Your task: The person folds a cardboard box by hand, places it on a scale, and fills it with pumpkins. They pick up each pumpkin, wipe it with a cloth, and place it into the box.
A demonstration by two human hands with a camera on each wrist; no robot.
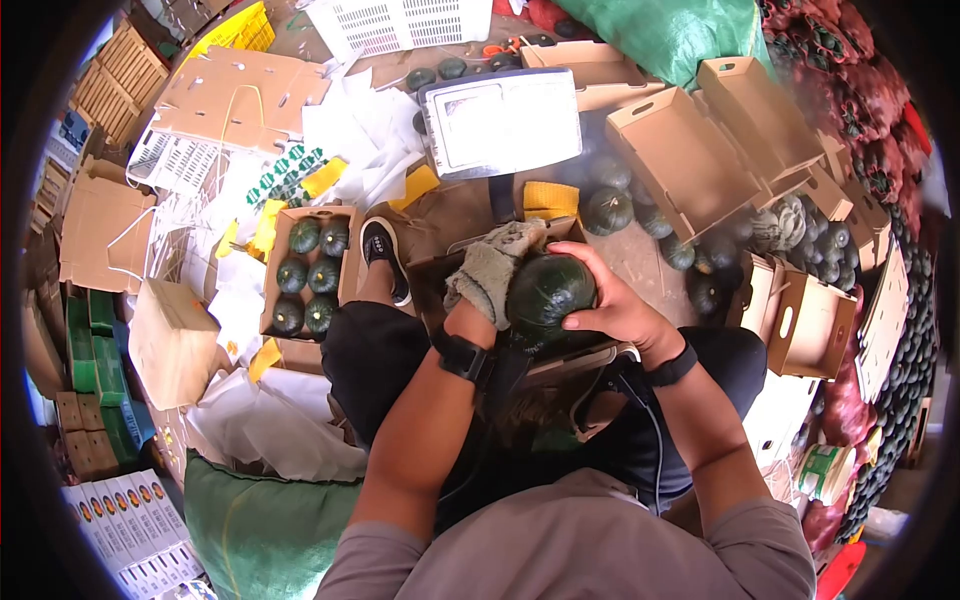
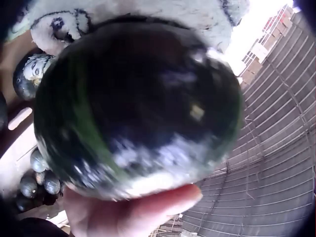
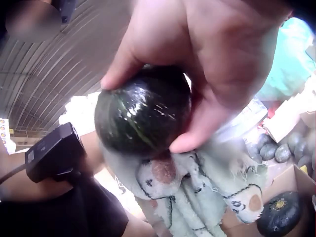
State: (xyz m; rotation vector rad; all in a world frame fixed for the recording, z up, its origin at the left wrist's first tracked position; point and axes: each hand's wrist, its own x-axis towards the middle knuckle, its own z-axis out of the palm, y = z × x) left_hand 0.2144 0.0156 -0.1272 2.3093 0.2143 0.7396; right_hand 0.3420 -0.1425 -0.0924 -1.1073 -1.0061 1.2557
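A round, glossy dark green squash (image 1: 550, 297) is held up between both hands, over an open cardboard box (image 1: 432, 285) at the person's knees. My right hand (image 1: 628, 308) grips it from the side, thumb and fingers spread around its skin. On its other side, my left hand (image 1: 470, 318) holds a pale cloth (image 1: 492, 268) against it, and the cloth hides most of the fingers. The cloth has a frayed edge and printed animal faces, clear in the right wrist view. Another squash (image 3: 280, 213) lies in the box below.
To the left stands a carton (image 1: 263, 325) packed with several squashes. Loose squashes (image 1: 608, 210) lie on the floor at the right, beside empty cardboard trays (image 1: 690, 165). Ahead is a white-topped bin (image 1: 503, 122); a green sack (image 1: 268, 525) sits at the lower left.
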